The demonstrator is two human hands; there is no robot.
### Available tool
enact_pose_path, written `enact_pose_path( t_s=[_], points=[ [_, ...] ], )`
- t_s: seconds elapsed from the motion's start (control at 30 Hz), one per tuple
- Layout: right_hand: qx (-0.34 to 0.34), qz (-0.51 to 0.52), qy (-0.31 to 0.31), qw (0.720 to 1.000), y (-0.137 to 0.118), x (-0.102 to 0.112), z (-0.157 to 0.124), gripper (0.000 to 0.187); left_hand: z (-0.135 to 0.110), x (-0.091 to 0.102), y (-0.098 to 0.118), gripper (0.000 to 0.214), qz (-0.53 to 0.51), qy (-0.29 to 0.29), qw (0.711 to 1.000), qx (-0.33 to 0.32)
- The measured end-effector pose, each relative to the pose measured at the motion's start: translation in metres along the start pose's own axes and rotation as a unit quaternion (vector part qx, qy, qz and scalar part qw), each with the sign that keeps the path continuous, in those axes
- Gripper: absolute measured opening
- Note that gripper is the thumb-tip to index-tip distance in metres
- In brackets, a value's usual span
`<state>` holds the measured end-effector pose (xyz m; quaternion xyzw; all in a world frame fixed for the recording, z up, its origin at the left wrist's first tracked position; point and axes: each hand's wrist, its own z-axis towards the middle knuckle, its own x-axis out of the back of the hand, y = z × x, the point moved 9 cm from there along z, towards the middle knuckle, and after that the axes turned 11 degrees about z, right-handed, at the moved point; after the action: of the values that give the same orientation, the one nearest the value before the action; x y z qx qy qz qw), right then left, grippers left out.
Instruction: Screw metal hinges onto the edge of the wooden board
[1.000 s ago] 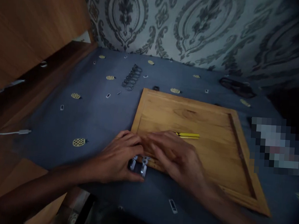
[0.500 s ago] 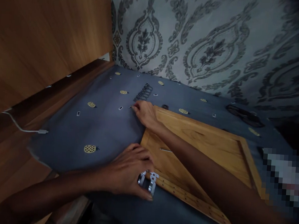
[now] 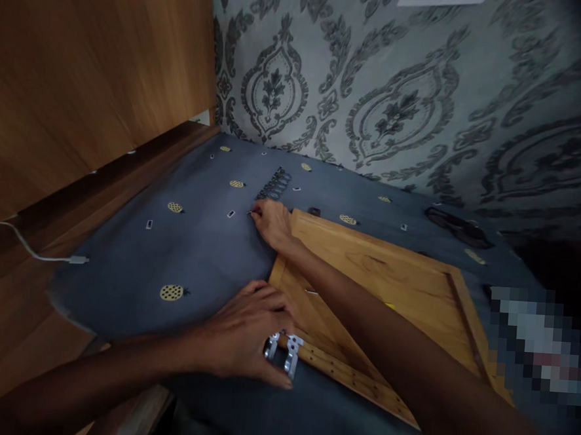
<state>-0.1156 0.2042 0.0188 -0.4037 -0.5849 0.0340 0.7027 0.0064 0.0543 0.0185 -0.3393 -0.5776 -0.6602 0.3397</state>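
Observation:
My left hand (image 3: 254,330) is closed around a silver metal hinge (image 3: 292,354) at the near left corner of a framed wooden panel (image 3: 405,267). Several small holes run along that near edge of the panel. Beyond the panel's far left corner, my right hand (image 3: 273,223) pinches a tiny thin piece that looks like a screw (image 3: 250,212), just over the cloth. My right forearm crosses above the panel. A screwdriver (image 3: 311,291) lies on the panel with its thin shaft showing; the arm hides its middle, and a bit of yellow shows past it.
A row of dark ring-like pieces (image 3: 275,182) lies on the blue pineapple-print cloth (image 3: 200,251) behind my right hand. A white cable (image 3: 74,259) rests at the left. Dark strap-like item (image 3: 460,228) sits at far right. Wooden cabinet (image 3: 97,68) and patterned wall (image 3: 329,69) bound the surface.
The view has shifted slightly, and a bit of yellow now shows beyond my right forearm. Both hands keep their grips in nearly the same places.

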Motion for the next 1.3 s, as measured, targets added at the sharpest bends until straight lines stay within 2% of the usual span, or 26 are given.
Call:
enact_pose_path(
  t_s=[0.2,0.3,0.4,0.57,0.63,0.7,0.8,1.0,1.13,1.3],
  points=[
    [0.000,0.121,0.021,0.992,0.000,0.009,-0.002,0.037,-0.002,0.005,0.003,0.048,0.003,-0.013,1.000,0.002],
    [-0.004,0.208,0.038,0.977,0.007,0.018,-0.023,0.027,-0.002,0.010,0.007,0.043,0.001,-0.015,1.000,-0.015],
    [0.004,0.289,0.070,0.955,0.019,0.038,-0.074,0.007,-0.002,0.012,0.008,0.040,0.009,-0.021,1.000,-0.021],
    [0.046,0.348,0.130,0.927,0.030,0.072,-0.194,0.016,-0.004,0.012,0.009,0.037,0.027,-0.020,0.999,-0.030],
    [0.058,0.342,0.146,0.926,0.034,0.074,-0.227,0.015,-0.005,0.014,0.011,0.037,0.032,0.000,0.999,-0.038],
    [0.066,0.325,0.150,0.931,0.038,0.069,-0.246,0.009,-0.006,0.016,0.013,0.037,0.032,0.016,0.998,-0.049],
    [0.084,0.292,0.138,0.943,0.040,0.058,-0.252,0.001,-0.006,0.017,0.016,0.034,0.034,0.016,0.997,-0.061],
    [0.144,0.235,0.096,0.956,0.029,0.051,-0.252,0.014,-0.007,0.018,0.016,0.030,0.039,0.012,0.998,-0.052],
    [0.158,0.206,0.082,0.962,0.024,0.051,-0.256,0.020,-0.008,0.017,0.015,0.030,0.039,0.016,0.998,-0.047],
    [0.181,0.182,0.069,0.964,0.019,0.049,-0.257,0.018,-0.007,0.018,0.017,0.031,0.040,0.018,0.997,-0.056]
  ],
)
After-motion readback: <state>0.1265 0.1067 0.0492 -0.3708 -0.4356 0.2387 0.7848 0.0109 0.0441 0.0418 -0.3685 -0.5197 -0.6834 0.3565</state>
